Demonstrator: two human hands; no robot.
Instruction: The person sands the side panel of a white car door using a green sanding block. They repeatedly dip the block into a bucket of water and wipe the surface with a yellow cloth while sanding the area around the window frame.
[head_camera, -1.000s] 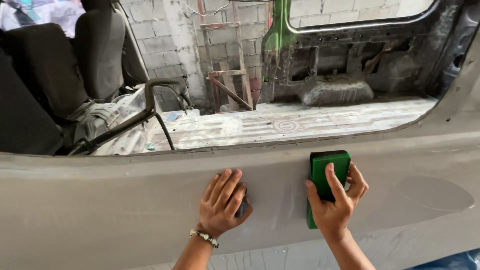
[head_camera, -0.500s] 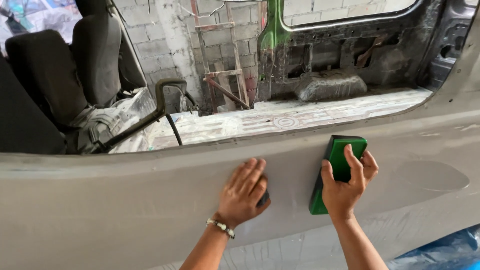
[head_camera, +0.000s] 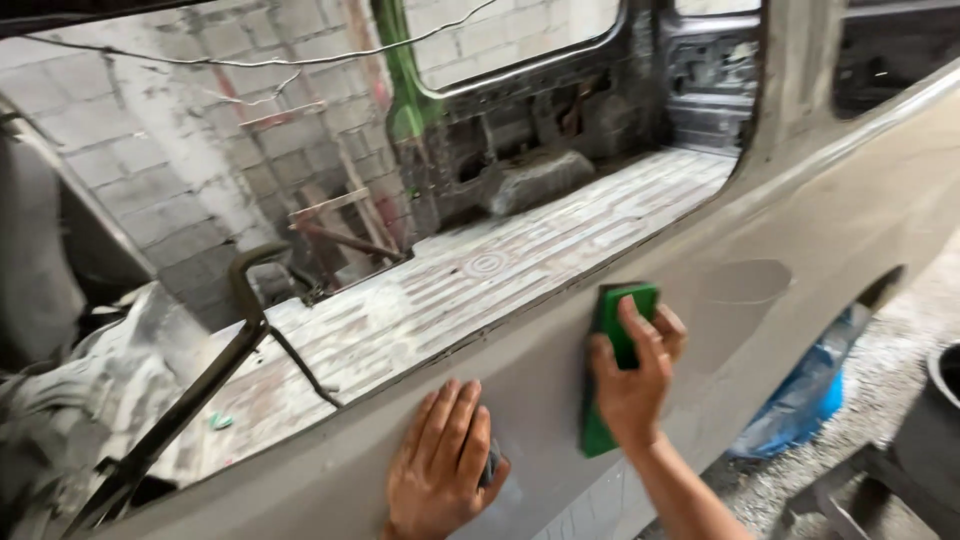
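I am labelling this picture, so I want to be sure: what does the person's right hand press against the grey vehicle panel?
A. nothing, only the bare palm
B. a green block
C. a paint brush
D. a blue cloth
B: the right hand lies over a green block held flat against the grey body panel.

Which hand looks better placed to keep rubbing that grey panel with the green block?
Probably the right hand: it already grips the green block against the grey panel. The left hand lies flat on the panel, covering only a small dark object.
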